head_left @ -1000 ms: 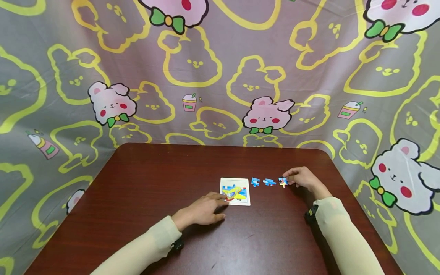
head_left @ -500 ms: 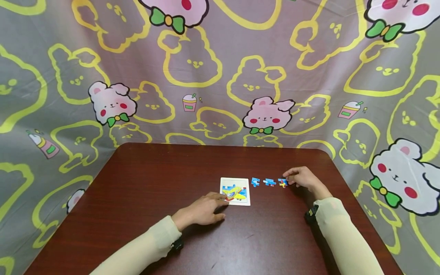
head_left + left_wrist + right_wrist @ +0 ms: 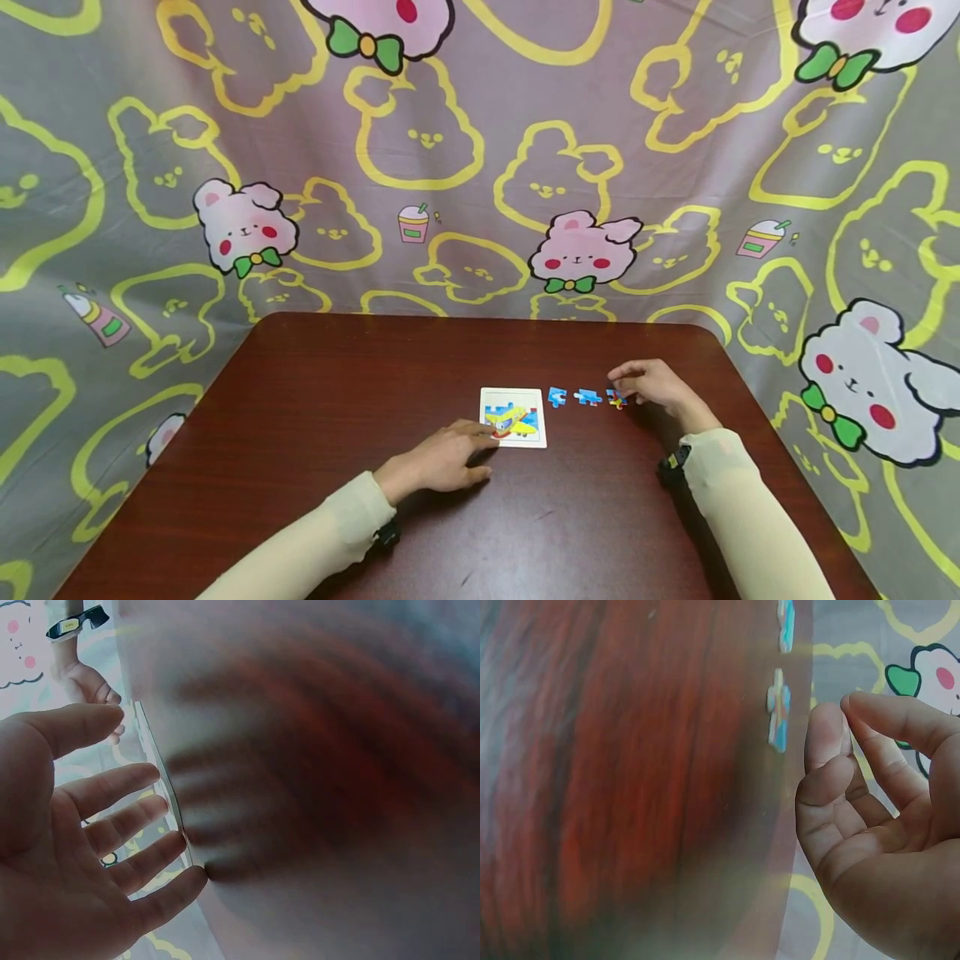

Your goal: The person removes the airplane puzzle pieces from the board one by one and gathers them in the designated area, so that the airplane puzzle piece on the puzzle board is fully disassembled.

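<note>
A white-framed jigsaw puzzle board [image 3: 525,443] with a yellow airplane picture lies on the brown table; its upper part shows pale, unfilled ground. My left hand [image 3: 446,454] has its fingers stretched out, fingertips at the board's left front edge. In the left wrist view the board [image 3: 169,787] shows edge-on behind the fingertips. To the right lie a blue puzzle piece [image 3: 557,397], a second blue puzzle piece [image 3: 588,397] and a red, yellow and blue puzzle piece [image 3: 617,400]. My right hand [image 3: 660,390], loosely bent, hovers beside this last piece [image 3: 778,716], apart from it and holding nothing.
The dark wooden table [image 3: 360,367] has rounded far corners. Behind it and along both sides hangs a grey curtain [image 3: 465,192] printed with cartoon bears and rabbits. Each wrist carries a small black device.
The red, yellow and blue piece has turned in place under my right fingers. My right hand has since come off it, shifting slightly up and left. The left hand stays put.
</note>
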Tool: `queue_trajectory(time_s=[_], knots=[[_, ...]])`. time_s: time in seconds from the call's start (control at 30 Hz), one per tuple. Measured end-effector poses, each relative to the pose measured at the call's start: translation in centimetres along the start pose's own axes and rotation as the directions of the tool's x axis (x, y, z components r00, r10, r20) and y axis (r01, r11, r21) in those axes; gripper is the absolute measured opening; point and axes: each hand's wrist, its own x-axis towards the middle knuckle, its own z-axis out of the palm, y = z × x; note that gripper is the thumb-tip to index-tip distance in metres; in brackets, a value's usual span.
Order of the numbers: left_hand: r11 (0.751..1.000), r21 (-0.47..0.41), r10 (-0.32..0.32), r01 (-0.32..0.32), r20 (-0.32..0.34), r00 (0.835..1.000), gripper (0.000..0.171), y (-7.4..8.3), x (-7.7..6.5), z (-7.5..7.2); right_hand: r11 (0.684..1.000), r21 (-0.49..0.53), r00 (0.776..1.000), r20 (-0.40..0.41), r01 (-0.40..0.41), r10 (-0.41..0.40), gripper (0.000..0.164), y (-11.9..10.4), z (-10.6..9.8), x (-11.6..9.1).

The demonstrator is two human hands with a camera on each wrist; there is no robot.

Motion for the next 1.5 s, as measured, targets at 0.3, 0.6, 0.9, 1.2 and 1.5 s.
queue_trajectory(time_s=[0.3, 0.6, 0.9, 1.2, 1.5], knots=[[1.0, 0.007, 0.002, -0.002, 0.0, 1.0, 0.048, 0.0, -0.1, 0.2, 0.999, 0.011, 0.999, 0.023, 0.043, -0.043, 0.033, -1.4, 1.1, 0.1], [1.0, 0.012, 0.026, -0.026, -0.018, 1.0, 0.047, 0.1, -0.1, 0.1, 0.997, 0.021, 0.996, 0.046, 0.07, -0.071, 0.034, -3.0, 2.6, 0.3], [1.0, 0.008, 0.007, -0.007, -0.003, 1.0, 0.048, 0.0, -0.1, 0.1, 0.996, 0.04, 0.995, 0.054, 0.082, -0.084, 0.035, -4.0, 4.5, 0.7], [1.0, 0.003, -0.002, 0.002, 0.003, 1.0, 0.048, 0.0, -0.1, 0.1, 0.997, 0.04, 0.995, 0.064, 0.073, -0.075, 0.033, -4.9, 5.6, 0.9], [1.0, 0.003, -0.004, 0.004, 0.006, 1.0, 0.049, 0.0, -0.1, 0.2, 0.989, 0.095, 0.99, 0.073, 0.114, -0.121, 0.035, -5.4, 6.7, 1.2]])
